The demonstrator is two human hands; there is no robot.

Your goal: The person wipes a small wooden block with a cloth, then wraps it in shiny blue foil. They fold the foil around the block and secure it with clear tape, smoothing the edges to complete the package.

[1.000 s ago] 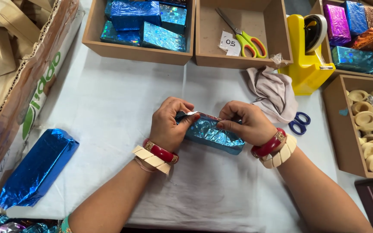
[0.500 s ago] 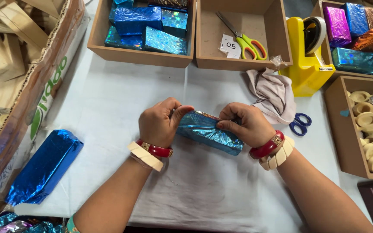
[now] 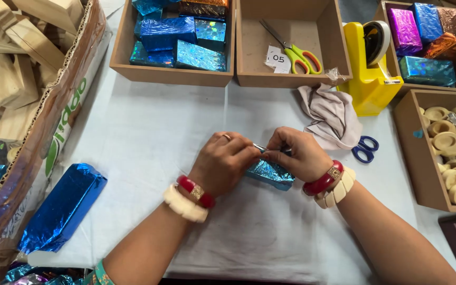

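A small block wrapped in shiny blue foil (image 3: 270, 174) lies on the white table cover at the centre. My left hand (image 3: 222, 161) covers its left end, fingers curled over the top. My right hand (image 3: 299, 154) grips its right end, thumb and fingers pinching the foil at the upper edge. The two hands meet above the block, where a thin strip of foil or tape (image 3: 259, 147) shows between the fingertips. Most of the block is hidden under the hands. Red and cream bangles sit on both wrists.
A blue foil roll (image 3: 62, 208) lies at left by a cardboard box of wooden blocks (image 3: 6, 58). Behind: a tray of wrapped blocks (image 3: 175, 39), a tray with green scissors (image 3: 296, 53), yellow tape dispenser (image 3: 368, 63), cloth (image 3: 331, 113), blue scissors (image 3: 365, 149). At right, tray of wooden rings (image 3: 452, 148).
Both hands have closed in over the foil-wrapped block. It was mostly visible between them before; now the fingers meet on top and hide most of it.
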